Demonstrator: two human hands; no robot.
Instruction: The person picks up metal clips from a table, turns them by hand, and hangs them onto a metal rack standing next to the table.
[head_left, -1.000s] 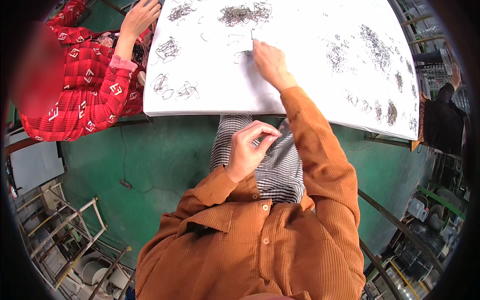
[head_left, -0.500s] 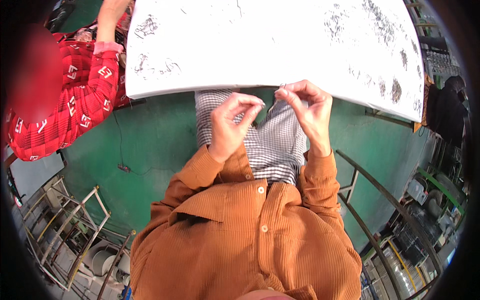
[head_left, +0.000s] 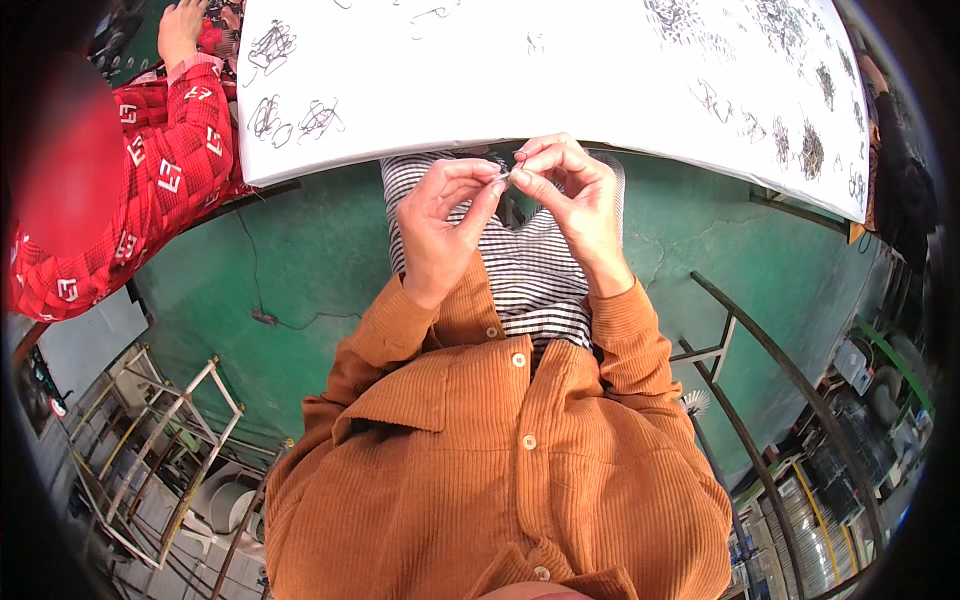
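Observation:
My left hand (head_left: 443,220) is closed in a pinch over my lap, thumb against forefinger. At its fingertips shows a tiny pale, shiny piece (head_left: 503,177), too small to name. Facing it, my right hand (head_left: 578,205) also pinches, with a thin dark strand (head_left: 519,158) just showing at its fingertips. The tips of both hands almost meet at the near edge of the white table (head_left: 480,95). Thin black loops (head_left: 320,118) lie on the table at the left, and denser dark clusters (head_left: 812,150) at the right.
At the left sits a person in a red patterned sleeve (head_left: 170,170), one hand near the table's corner. Metal frames (head_left: 190,440) stand at the lower left. Dark rails (head_left: 790,375) run along my right. A cable (head_left: 262,316) lies on the green floor.
My two hands have come together, fingertips now almost touching. The whole view has shifted a little, and the neighbour's hand has moved slightly left.

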